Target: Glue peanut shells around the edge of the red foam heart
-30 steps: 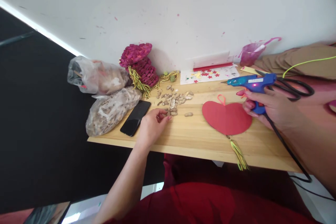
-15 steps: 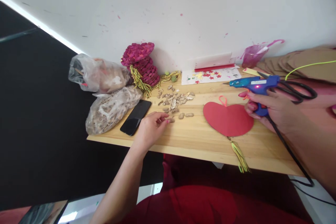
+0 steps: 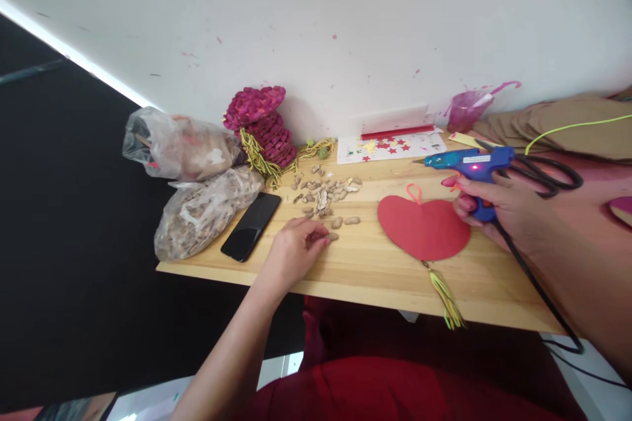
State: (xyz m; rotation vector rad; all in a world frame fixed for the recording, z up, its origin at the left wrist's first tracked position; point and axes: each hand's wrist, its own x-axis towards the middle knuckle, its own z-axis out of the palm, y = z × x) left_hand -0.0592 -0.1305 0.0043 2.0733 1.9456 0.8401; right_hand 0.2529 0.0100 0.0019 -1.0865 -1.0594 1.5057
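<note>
Low over the wooden table (image 3: 365, 270), my left hand (image 3: 299, 248) pinches a peanut shell (image 3: 332, 237) between thumb and fingertips. Just beyond it lies a loose heap of peanut shells (image 3: 323, 196), with two single ones (image 3: 352, 220) nearer to me. My right hand (image 3: 503, 207) is wrapped round the handle of a blue hot glue gun (image 3: 474, 163), its nozzle pointing left and its red light lit. Below the nozzle a red paper heart (image 3: 424, 227) lies flat, with an orange loop (image 3: 413, 193) on top and a yellow-green tassel (image 3: 446, 299) hanging past the table's front edge.
A black phone (image 3: 251, 227) and two plastic bags (image 3: 180, 145) occupy the left end. Behind stand a magenta stack (image 3: 261, 118) with yellow cords, star stickers on white paper (image 3: 390, 147) and a purple-stained cup (image 3: 467, 112). Scissors (image 3: 548, 174) and brown card pieces (image 3: 582, 122) are at right.
My left hand has drawn the peanut shell slightly right and toward me, away from the heap. The glue gun stays in my right hand, and the view has shifted a little.
</note>
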